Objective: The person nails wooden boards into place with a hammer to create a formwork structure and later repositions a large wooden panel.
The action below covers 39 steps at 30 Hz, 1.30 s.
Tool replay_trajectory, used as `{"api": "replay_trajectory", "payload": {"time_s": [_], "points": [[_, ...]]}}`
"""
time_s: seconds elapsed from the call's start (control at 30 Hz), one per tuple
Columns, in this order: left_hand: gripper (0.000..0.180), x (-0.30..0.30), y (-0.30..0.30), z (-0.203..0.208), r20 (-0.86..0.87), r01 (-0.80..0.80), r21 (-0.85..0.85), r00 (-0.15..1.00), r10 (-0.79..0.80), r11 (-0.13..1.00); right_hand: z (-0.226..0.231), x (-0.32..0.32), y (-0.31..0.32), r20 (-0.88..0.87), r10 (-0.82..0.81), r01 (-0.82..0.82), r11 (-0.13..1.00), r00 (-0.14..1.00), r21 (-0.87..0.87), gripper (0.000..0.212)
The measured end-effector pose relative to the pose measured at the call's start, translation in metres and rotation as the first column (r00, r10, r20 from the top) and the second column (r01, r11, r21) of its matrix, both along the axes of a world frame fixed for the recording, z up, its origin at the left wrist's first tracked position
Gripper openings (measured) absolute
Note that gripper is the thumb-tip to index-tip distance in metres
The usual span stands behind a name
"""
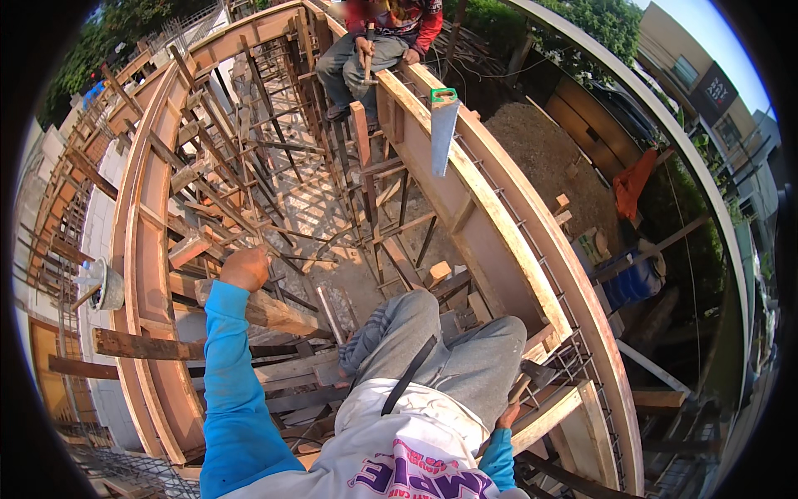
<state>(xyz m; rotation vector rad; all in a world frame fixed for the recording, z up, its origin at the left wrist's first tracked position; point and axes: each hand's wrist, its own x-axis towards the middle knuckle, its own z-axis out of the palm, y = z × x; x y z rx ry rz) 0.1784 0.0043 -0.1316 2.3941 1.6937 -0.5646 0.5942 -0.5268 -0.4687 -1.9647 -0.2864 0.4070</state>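
My left hand (247,268) is stretched forward with its fingers closed, next to a rough timber beam (278,314). What lies inside those fingers, if anything, is hidden. Down by my right thigh, my right hand (508,415) is closed around the wooden handle of a hammer (539,373). The hammer's dark head points up beside the cut end of the curved formwork (532,299). Ahead, a handsaw (444,137) with a green handle rests against the formwork's top edge, blade hanging down.
A co-worker (374,50) sits on the formwork at the far end, holding a hammer (368,62). Wooden props (366,166) stand in the deep gap between the two formwork walls. Rebar (573,366) runs inside the right wall. A bucket (105,285) hangs at the left wall.
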Motion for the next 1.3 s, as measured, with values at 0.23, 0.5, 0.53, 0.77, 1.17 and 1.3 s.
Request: {"api": "replay_trajectory", "payload": {"time_s": [0.23, 0.5, 0.53, 0.77, 1.17, 1.3], "points": [[0.033, 0.001, -0.001, -0.005, 0.042, -0.002, 0.0, 0.999, 0.002, 1.0, 0.009, 0.009, -0.003, -0.08, -0.036, 0.036, 0.999, 0.996, -0.001, 0.042], [0.028, -0.002, 0.0, -0.01, 0.063, 0.035, 0.022, 0.997, -0.036, 0.999, 0.02, 0.005, 0.001, -0.093, -0.017, 0.025, 0.996, 0.996, 0.086, 0.041], [0.028, -0.002, 0.0, -0.01, 0.06, 0.038, 0.022, 0.997, -0.039, 0.999, 0.021, 0.004, 0.001, -0.095, -0.02, 0.029, 0.996, 0.995, 0.087, 0.041], [0.026, -0.014, 0.0, -0.016, 0.105, 0.067, 0.083, 0.992, -0.076, 0.994, 0.026, -0.002, 0.008, -0.088, -0.038, 0.048, 0.992, 0.995, 0.114, 0.034], [0.024, -0.013, 0.018, -0.021, 0.131, 0.073, 0.076, 0.988, -0.082, 0.994, 0.028, -0.008, 0.009, 0.004, -0.112, 0.112, 0.988, 0.994, -0.103, 0.037], [0.021, -0.042, 0.03, -0.043, 0.202, -0.057, -0.023, 0.977, 0.06, 0.998, 0.044, -0.008, 0.017, -0.044, -0.12, 0.11, 0.977, 0.992, -0.18, 0.039]]}}
